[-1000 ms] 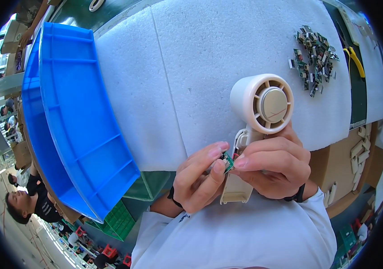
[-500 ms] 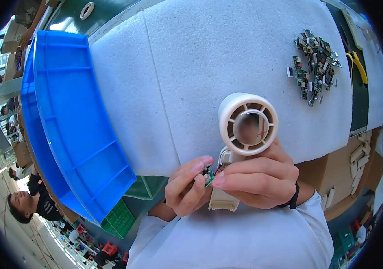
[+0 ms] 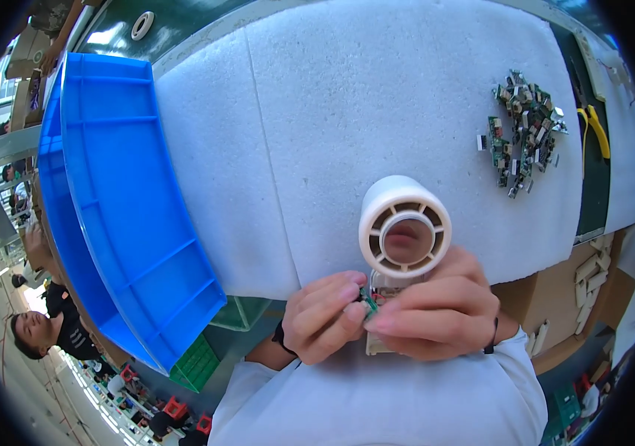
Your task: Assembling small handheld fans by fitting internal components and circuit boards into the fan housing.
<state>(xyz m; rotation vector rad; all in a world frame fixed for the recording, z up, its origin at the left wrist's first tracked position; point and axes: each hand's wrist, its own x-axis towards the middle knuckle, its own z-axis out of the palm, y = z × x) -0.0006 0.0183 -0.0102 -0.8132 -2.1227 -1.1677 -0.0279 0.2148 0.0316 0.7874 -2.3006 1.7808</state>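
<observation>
My right hand [image 3: 440, 312] is closed around the handle of a cream handheld fan [image 3: 377, 223]. Its round head faces up toward me, with a spoked ring around a shiny, mirror-like centre. The handle [image 3: 378, 344] is opened up, and a bit of its inside with reddish wiring shows between my hands. Pinched in the fingertips of my left hand [image 3: 323, 316] is a small green circuit board [image 3: 368, 303], held right beside the handle. My right thumb and fingertips are close against the board; whether they touch it I cannot tell. Fingers hide much of the handle.
White foam sheeting [image 3: 317, 134] covers the table. A pile of small circuit boards [image 3: 526, 134] lies at the far right, near yellow-handled pliers [image 3: 594, 132]. A blue bin [image 3: 120, 186] stands at left. Cream parts fill a cardboard box [image 3: 555, 297] at lower right. A cream ring [image 3: 142, 26] lies far left.
The circuit board and my left hand have shifted right, closer to the handle. The fan head sits lower in the picture, while the whole view has also shifted slightly down.
</observation>
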